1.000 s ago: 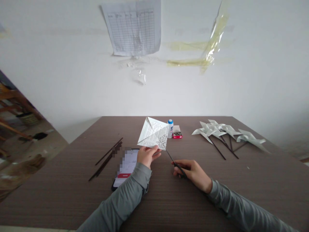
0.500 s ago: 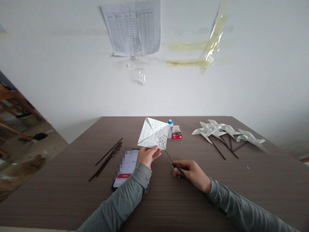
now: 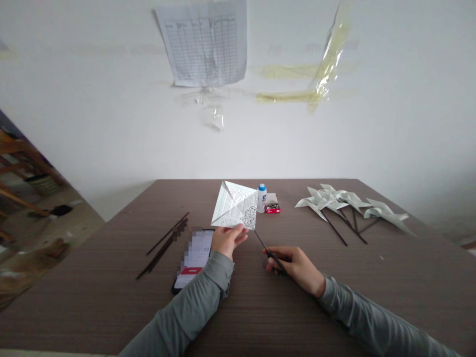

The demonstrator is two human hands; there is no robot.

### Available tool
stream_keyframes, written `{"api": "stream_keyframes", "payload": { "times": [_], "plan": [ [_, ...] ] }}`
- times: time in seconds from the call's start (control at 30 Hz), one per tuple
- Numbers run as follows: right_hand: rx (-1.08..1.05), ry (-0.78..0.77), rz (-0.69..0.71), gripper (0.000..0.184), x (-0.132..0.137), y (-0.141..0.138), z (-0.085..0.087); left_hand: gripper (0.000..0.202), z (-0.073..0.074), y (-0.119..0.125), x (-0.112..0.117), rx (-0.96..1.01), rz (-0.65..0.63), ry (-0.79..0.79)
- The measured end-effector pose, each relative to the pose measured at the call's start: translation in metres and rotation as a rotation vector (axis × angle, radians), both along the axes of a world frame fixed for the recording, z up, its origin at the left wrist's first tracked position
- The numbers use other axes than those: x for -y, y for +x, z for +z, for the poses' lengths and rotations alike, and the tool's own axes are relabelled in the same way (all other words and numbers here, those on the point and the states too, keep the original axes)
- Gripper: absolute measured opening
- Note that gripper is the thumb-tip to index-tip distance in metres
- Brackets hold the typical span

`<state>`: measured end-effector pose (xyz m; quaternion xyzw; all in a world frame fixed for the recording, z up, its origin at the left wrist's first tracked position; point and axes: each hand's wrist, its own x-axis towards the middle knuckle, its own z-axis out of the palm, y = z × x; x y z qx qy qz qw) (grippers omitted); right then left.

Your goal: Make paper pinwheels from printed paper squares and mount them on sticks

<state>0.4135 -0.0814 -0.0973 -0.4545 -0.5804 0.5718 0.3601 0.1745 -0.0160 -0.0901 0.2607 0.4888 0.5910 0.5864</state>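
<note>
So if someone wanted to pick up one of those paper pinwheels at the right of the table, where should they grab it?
I'd pinch the nearest pinwheel by its dark stick, low down, coming from the near end. The stick lies angled toward the person, clear of the others, while the thin paper blades are bunched together and would probably crease if gripped.

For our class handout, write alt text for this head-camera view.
A person's left hand holds a folded printed paper square while the right hand holds dark scissors at its lower corner, over a brown wood-grain table. Paper pinwheels on dark sticks lie to the right.
</note>
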Motion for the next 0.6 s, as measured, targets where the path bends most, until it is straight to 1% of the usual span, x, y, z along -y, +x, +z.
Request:
{"api": "stream_keyframes", "payload": {
  "times": [0.13,0.37,0.6],
  "plan": [
    [-0.008,0.002,-0.017,0.079,0.0010,-0.0008,-0.0001,0.030,-0.0007,0.0003,-0.0007,0.001,0.005,-0.008],
    [0.002,-0.008,-0.010,0.091,-0.0025,0.0006,-0.0069,0.027,0.0003,0.0001,-0.0008,-0.006,-0.005,-0.015],
    [0.029,0.000,-0.015,0.081,-0.0004,-0.0009,-0.0011,0.029,0.0040,-0.0011,0.0010,-0.043,-0.021,-0.006]
  ]
}}
